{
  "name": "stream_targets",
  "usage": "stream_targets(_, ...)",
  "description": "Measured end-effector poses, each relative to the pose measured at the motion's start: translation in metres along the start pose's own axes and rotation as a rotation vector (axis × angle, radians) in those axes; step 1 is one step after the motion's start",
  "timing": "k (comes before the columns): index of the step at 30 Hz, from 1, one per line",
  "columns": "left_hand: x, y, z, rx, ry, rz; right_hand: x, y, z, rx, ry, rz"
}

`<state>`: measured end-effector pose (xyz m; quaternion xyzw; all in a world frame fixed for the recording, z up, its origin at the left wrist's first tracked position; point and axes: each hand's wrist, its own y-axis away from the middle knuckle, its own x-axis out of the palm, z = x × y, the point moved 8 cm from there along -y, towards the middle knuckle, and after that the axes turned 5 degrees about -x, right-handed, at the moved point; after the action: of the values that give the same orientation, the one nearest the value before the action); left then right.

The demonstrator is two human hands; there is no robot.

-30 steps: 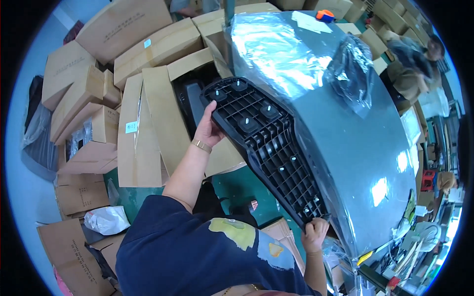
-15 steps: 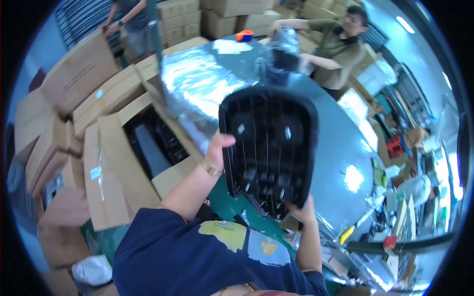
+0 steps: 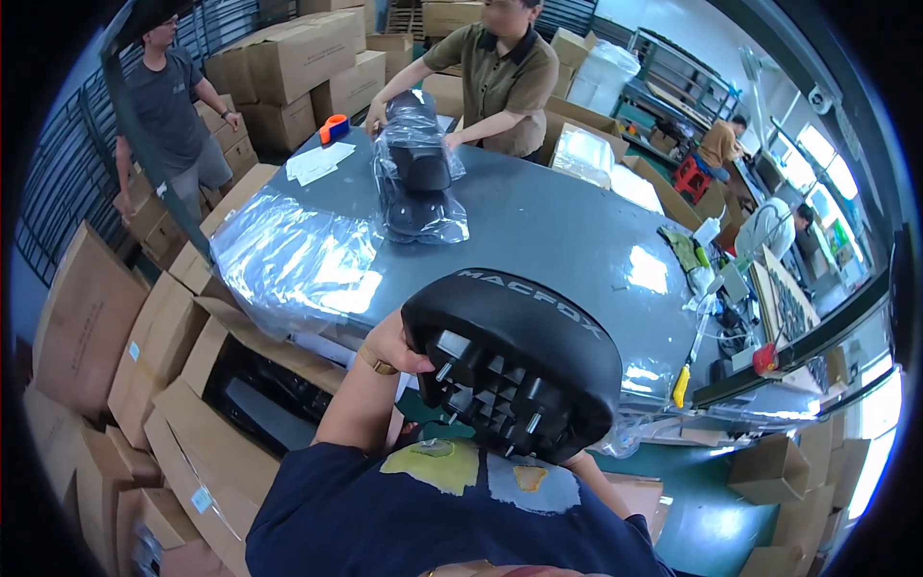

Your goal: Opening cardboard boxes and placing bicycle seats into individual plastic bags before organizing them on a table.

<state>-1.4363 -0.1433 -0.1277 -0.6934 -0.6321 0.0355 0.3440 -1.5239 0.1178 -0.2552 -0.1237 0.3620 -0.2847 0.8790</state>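
A long black padded bike seat is tilted up in front of my chest. Its ribbed underside, with several metal bolts, shows toward me. My left hand is closed round its left edge, thumb on the underside. At the lower right, my right hand is mostly hidden by the seat it holds. Across the dark table, a co-worker in a brown shirt has both hands on black seats wrapped in clear plastic.
Clear plastic sheets and an orange and blue tape dispenser lie on the table. An open carton with black parts is at my left. A yellow-handled cutter sits at the right edge. Another person stands far left.
The seat has tipped and come lower, so its outer top edge shows. My right hand has gone behind it. My view has turned right, and the co-worker appears farther left.
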Motion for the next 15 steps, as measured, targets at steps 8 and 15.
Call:
stream_targets(8, 0.006, 0.007, -0.006, 0.142, -0.108, 0.132, -0.003, -0.011, 0.019, -0.01, 0.057, -0.138)
stream_targets(15, 0.031, 0.013, -0.009, 0.214, -0.068, 0.233, -0.006, -0.016, 0.026, -0.042, 0.09, -0.211)
